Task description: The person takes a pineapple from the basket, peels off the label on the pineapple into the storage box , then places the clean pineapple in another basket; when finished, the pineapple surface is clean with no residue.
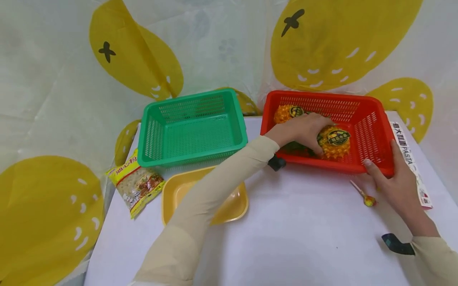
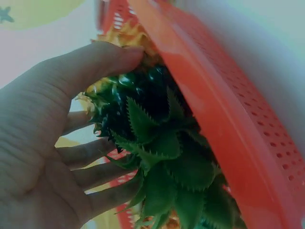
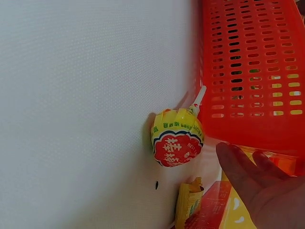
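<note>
My left hand (image 1: 307,129) reaches into the red basket (image 1: 361,167) and grips a pineapple (image 1: 335,142) with a dark label on its orange end. In the left wrist view its thumb lies on the orange skin, the other fingers reach round the far side, and the green leaves (image 2: 178,176) point toward the camera. A second pineapple (image 1: 285,113) lies behind it, partly covered by the hand. At the basket's front right corner is my right hand (image 1: 402,184), its thumb and fingers extended along the two sides of the corner. A lollipop (image 3: 176,138) lies beside that corner.
To the left stands a green basket (image 1: 193,161), with a yellow tray (image 1: 237,200) in front, partly under my left sleeve. A yellow food packet (image 1: 137,184) lies left of the tray. A pasta box (image 1: 411,163) extends along the right side; a small yellow-wrapped item (image 3: 189,202) is near the lollipop.
</note>
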Action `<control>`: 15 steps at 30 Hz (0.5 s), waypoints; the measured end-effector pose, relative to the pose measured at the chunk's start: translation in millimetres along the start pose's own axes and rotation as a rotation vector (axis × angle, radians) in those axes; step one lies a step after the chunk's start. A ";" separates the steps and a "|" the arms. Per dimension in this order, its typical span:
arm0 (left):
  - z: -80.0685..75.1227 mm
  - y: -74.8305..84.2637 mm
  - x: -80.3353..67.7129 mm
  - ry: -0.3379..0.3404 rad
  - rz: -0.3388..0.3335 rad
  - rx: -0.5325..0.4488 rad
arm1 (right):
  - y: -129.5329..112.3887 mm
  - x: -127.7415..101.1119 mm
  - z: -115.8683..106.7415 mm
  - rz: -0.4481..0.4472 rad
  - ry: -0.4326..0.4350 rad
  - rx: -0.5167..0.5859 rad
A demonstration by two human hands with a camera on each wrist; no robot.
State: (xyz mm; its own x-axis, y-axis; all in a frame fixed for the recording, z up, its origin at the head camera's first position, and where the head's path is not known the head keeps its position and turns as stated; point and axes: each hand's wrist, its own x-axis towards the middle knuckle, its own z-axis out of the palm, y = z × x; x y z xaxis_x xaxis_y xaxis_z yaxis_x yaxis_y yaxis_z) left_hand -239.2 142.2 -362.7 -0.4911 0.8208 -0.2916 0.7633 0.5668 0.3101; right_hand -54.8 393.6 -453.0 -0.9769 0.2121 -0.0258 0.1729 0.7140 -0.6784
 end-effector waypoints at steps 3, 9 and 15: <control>-3.8 5.4 -10.5 0.019 -0.004 0.033 | -0.4 -1.3 -0.6 0.019 -0.004 0.004; -12.5 10.1 -37.0 0.082 -0.012 0.052 | 0.4 -0.5 0.8 0.023 -0.003 0.024; -19.1 12.2 -60.9 0.152 0.025 0.030 | -2.1 3.7 0.2 0.011 0.000 0.029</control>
State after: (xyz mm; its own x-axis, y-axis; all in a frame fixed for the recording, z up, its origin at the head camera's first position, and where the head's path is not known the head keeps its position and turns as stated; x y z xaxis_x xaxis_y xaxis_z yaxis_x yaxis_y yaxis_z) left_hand -208.1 100.5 -323.9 -0.5277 0.8374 -0.1427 0.7875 0.5452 0.2875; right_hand -58.7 392.8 -451.8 -0.9749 0.2199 -0.0338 0.1802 0.6917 -0.6994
